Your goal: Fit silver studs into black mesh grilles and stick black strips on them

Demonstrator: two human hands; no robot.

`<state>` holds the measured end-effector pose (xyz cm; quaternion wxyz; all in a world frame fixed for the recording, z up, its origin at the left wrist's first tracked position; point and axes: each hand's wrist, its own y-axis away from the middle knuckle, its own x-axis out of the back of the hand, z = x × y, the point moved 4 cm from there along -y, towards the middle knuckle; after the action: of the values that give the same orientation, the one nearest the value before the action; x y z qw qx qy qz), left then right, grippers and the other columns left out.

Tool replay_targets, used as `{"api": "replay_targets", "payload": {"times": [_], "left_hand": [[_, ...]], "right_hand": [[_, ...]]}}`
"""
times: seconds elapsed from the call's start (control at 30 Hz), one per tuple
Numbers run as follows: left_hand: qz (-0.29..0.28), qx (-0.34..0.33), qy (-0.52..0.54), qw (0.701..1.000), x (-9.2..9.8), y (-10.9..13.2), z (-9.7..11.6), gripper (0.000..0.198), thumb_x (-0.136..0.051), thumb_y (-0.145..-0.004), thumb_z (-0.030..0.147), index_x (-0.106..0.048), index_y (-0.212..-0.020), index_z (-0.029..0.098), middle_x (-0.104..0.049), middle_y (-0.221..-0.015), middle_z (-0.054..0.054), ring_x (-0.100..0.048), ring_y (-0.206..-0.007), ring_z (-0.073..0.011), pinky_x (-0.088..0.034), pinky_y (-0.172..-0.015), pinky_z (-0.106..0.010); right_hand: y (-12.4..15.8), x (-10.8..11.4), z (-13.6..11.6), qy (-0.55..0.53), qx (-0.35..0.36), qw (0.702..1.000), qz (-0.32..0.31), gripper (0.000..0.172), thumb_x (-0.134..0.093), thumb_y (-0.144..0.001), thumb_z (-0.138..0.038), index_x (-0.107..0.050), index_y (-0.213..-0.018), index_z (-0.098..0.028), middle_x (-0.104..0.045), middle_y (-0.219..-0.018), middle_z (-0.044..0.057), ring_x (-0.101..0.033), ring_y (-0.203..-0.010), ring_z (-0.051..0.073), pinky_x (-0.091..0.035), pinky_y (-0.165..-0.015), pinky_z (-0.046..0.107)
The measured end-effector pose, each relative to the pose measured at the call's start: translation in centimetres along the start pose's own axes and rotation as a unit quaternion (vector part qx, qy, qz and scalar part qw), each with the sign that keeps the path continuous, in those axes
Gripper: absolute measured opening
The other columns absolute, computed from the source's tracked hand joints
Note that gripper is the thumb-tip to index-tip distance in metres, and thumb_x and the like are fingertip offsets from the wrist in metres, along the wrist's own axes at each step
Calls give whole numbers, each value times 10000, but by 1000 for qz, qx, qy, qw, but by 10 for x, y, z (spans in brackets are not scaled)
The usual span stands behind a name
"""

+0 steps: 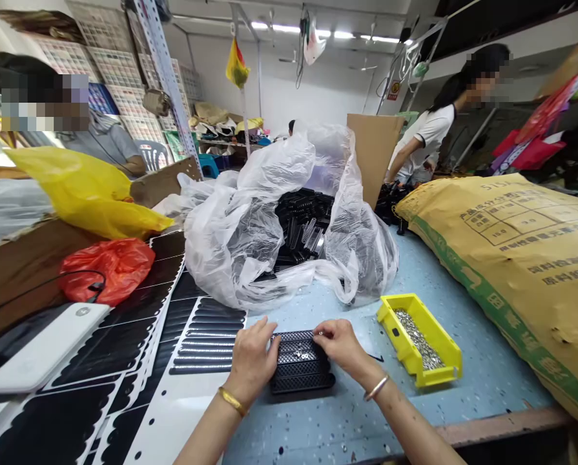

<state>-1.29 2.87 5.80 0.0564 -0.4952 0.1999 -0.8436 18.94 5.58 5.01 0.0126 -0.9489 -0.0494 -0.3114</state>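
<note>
Several black mesh plastic strips (302, 373) lie side by side on the blue tabletop, between my two hands. A few small shiny metal pieces (302, 356), like nuts or rings, rest on the mesh. My left hand (254, 352) is closed at the strips' far left end, thumb and fingers together; whatever is in the pinch is too small to name. At the far right end, my right hand (340, 345) pinches a tiny shiny metal piece between thumb and forefinger. A yellow bin (390, 323) of similar metal pieces stands to the right.
A clear plastic bag (230, 252) full of black plastic parts (301, 226) stands behind my hands. Black-patterned sheets (206, 336), a white power bank (46, 345) and a red bag (107, 268) lie left. A large yellow sack (511, 258) lies right. Two people work beyond.
</note>
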Motion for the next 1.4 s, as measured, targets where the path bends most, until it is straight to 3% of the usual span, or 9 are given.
{"api": "replay_targets", "payload": {"times": [0.13,0.33,0.7,0.87,1.03,1.23,1.4], "left_hand": [[-27,-81,-20,996,-8,12,25,222,-517,-817,138,-715,-860,229,-593,-1312,-80,-451,-1280,-374,-406,-947,-516],[-109,-60,15,992,-20,14,31,221,-529,-810,135,-723,-792,239,-562,-1342,-44,-412,-1297,-412,-349,-979,-592],[-98,-16,38,994,-16,13,13,195,-526,-787,113,-679,-722,215,-588,-1308,-49,-428,-1299,-367,-368,-992,-549],[-110,19,61,992,-17,15,5,153,-563,-781,146,-690,-748,225,-581,-1312,-41,-447,-1290,-352,-378,-994,-535],[-107,33,67,991,-16,12,1,183,-536,-811,160,-694,-751,230,-577,-1318,-29,-441,-1300,-333,-376,-1004,-524],[-107,27,66,992,-18,10,1,203,-525,-817,172,-717,-796,236,-587,-1310,-30,-433,-1305,-338,-346,-1024,-541],[-88,36,79,992,-15,12,-2,230,-560,-770,209,-715,-933,258,-609,-1292,-33,-472,-1280,-315,-357,-1020,-509]], "right_hand": [[5,-15,-24,107,88,988,-71,212,-564,-765,-167,-768,-810,-202,-756,-755,48,-655,-690,171,-420,-643,239],[6,-21,-36,213,123,959,-139,242,-528,-821,-187,-761,-781,-239,-753,-739,26,-646,-660,160,-372,-589,232],[9,-11,-16,262,73,955,-113,243,-544,-784,-132,-764,-849,-211,-753,-856,70,-673,-813,203,-423,-708,259],[12,-4,-12,250,49,965,-65,231,-553,-794,-161,-753,-902,-202,-748,-879,69,-667,-832,198,-435,-733,258],[15,-13,-19,196,76,972,-106,229,-538,-841,-207,-752,-914,-243,-758,-891,37,-672,-839,184,-438,-750,247],[12,-14,-15,202,64,975,-65,239,-526,-829,-161,-755,-869,-216,-757,-857,53,-674,-808,186,-438,-725,251],[9,-9,1,150,-15,986,-67,176,-614,-723,-164,-762,-797,-224,-719,-653,11,-626,-612,168,-406,-569,240]]}}
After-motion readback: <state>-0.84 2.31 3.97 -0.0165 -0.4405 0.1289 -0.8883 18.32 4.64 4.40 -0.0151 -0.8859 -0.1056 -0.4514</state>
